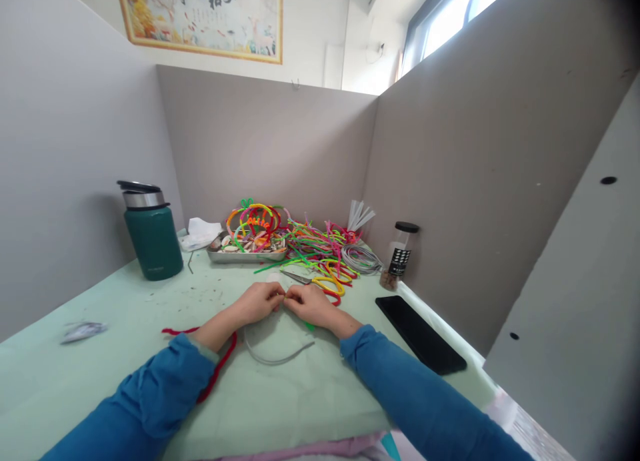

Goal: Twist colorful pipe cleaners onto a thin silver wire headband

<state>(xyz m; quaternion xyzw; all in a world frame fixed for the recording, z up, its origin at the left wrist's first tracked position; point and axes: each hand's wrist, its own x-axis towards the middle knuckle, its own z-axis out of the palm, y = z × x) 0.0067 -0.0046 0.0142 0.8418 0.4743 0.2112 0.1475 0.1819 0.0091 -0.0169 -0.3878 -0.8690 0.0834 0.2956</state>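
My left hand [256,305] and my right hand [314,307] meet fingertip to fingertip over the table, both pinched closed. What lies between the fingers is too small and covered to make out. Below them curves a thin grey band [273,362]; one end runs up beneath my left hand, and I cannot tell whether it is held. A bit of green pipe cleaner [309,326] shows under my right hand. A red pipe cleaner [231,351] passes under my left forearm. Just beyond my right hand rest scissors [334,286] with yellow and red handles.
A metal tray [245,256] holds colourful wrapped hoops and small pieces. Beside it are a heap of pipe cleaners [320,241] and coiled grey bands [361,259]. A green bottle [153,241] stands left; a clear jar [397,257] and black phone [420,334] are right. Partitions enclose the table.
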